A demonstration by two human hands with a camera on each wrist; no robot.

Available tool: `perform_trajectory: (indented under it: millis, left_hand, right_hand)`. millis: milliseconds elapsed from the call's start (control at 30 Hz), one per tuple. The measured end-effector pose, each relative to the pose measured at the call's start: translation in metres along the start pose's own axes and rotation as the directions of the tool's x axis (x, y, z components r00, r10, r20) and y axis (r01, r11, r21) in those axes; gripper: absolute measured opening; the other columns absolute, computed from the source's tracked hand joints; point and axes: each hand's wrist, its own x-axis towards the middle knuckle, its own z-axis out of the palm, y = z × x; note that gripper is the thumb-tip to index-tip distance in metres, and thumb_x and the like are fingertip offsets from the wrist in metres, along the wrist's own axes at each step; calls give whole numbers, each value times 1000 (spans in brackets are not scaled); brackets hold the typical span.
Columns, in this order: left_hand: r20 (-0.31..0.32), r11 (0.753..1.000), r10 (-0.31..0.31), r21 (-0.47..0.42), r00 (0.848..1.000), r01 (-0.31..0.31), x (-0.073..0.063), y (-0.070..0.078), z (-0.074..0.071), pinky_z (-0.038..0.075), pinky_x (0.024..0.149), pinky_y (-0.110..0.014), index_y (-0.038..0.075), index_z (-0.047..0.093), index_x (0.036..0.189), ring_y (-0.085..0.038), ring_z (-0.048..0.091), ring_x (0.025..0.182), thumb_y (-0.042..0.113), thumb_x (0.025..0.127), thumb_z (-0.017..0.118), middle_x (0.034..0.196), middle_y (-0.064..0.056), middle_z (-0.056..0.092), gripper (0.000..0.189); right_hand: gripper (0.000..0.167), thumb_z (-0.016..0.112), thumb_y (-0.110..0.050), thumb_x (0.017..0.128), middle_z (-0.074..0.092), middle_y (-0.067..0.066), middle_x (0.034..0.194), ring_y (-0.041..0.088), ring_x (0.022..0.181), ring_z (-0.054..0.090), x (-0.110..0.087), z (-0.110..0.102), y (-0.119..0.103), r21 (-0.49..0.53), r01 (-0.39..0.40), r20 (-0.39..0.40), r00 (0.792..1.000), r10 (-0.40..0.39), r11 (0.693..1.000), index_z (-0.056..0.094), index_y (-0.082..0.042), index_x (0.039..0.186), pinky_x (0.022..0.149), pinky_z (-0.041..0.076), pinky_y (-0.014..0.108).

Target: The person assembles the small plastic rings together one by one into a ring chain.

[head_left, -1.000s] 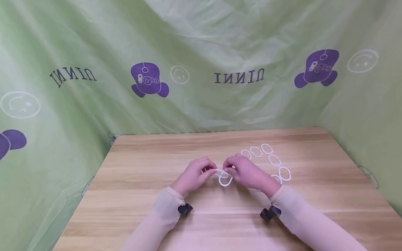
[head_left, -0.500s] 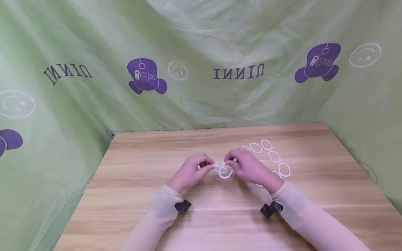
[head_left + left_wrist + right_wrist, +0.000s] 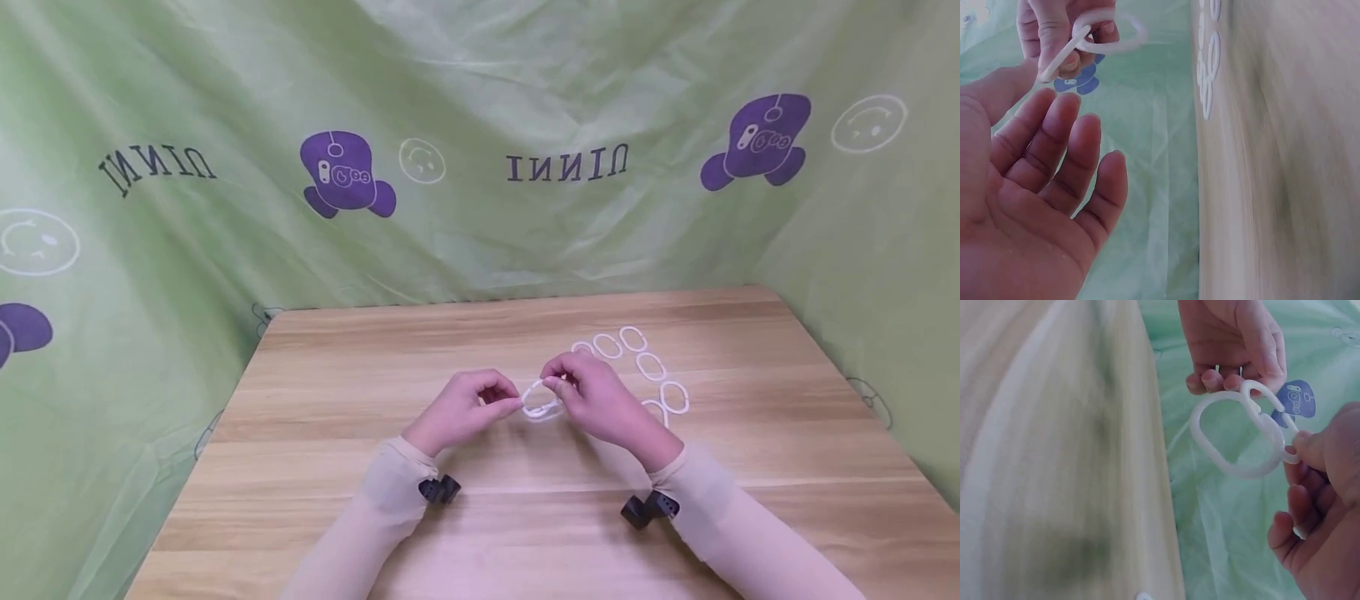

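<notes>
Two white oval plastic links hang together between the hands over the table. My right hand [image 3: 600, 400] pinches one link [image 3: 1263, 394], which shows a gap in its side in the right wrist view. Through it hangs the second link [image 3: 1219, 459], blurred in the left wrist view. My left hand [image 3: 465, 404] has its thumb and fingertip together at the left edge of the held link, seeming to pinch it; its other fingers are loosely bent in the left wrist view. Part of the held link lies hidden behind the right fingers.
Several more white links [image 3: 651, 367] lie in a curved row on the wooden table [image 3: 360, 517], right of and beyond my right hand. Green printed cloth [image 3: 465, 242] hangs behind and at both sides of the table.
My left fingers have let go of the second link, which now dangles from the held one. The left fingertips are now at the held link's edge, which my right hand has turned.
</notes>
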Motion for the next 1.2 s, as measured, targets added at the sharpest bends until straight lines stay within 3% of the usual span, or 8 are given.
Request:
perform_trajectory:
  millis: [133,300,533,667,800,967,1100,1200]
  left_hand:
    - [-27,1000,-20,9,999,21,0,0,0,53,70,-30,16,71,93,-16,63,78,26,91,72,84,9,67,11]
    - [-70,999,-33,2,997,33,-4,0,-4,53,68,-32,14,71,92,-12,62,75,18,89,74,82,8,67,5]
    - [-51,999,-42,-25,998,41,-4,-4,1,53,69,-29,12,71,91,-12,62,76,14,89,74,82,7,67,5]
    - [-70,999,-37,-11,997,36,-3,-5,4,53,69,-30,12,71,91,-12,62,76,17,90,73,82,7,67,5]
    - [-80,998,-57,-2,995,57,-1,-4,5,52,68,-29,14,70,92,-12,61,76,19,91,72,82,8,67,6]
    - [-78,997,-80,-5,994,80,3,-2,4,52,65,-30,15,70,92,-14,61,76,19,91,71,82,7,67,4]
    - [-73,997,-83,-6,994,83,3,-2,3,51,64,-29,14,71,92,-14,61,76,19,92,71,81,7,67,4]
    - [-71,997,-79,-6,994,79,4,-3,2,50,63,-29,13,71,93,-15,61,75,17,91,71,81,7,66,5]
  right_hand:
    - [4,67,-10,94,56,-4,85,13,77,49,-1,5,-2,45,3,-55,998,0,999,67,-11,97,67,45,30]
    - [4,66,-13,95,57,-5,85,13,74,50,-1,11,-4,89,0,-63,998,6,996,66,-14,99,64,45,29]
    - [4,67,-15,95,57,-7,83,12,69,50,-9,16,-1,105,-34,-58,997,40,994,66,-14,98,61,45,28]
    - [5,67,-18,95,59,-7,85,12,71,52,-15,9,5,90,-44,-31,998,47,995,66,-14,98,63,46,28]
    - [7,65,-20,96,62,-5,85,13,74,55,-22,-9,24,68,-116,-19,993,118,991,66,-14,99,65,49,30]
    - [7,64,-15,95,64,0,85,16,75,57,-31,-45,63,-55,-221,5,975,222,974,67,-11,98,68,50,35]
    - [7,66,-11,92,66,2,85,18,77,60,-39,-67,91,-229,-230,100,961,258,946,68,-5,96,74,51,42]
    - [9,69,-10,89,66,2,84,19,78,62,-45,-75,103,-301,-231,144,948,284,925,69,-4,95,78,51,46]
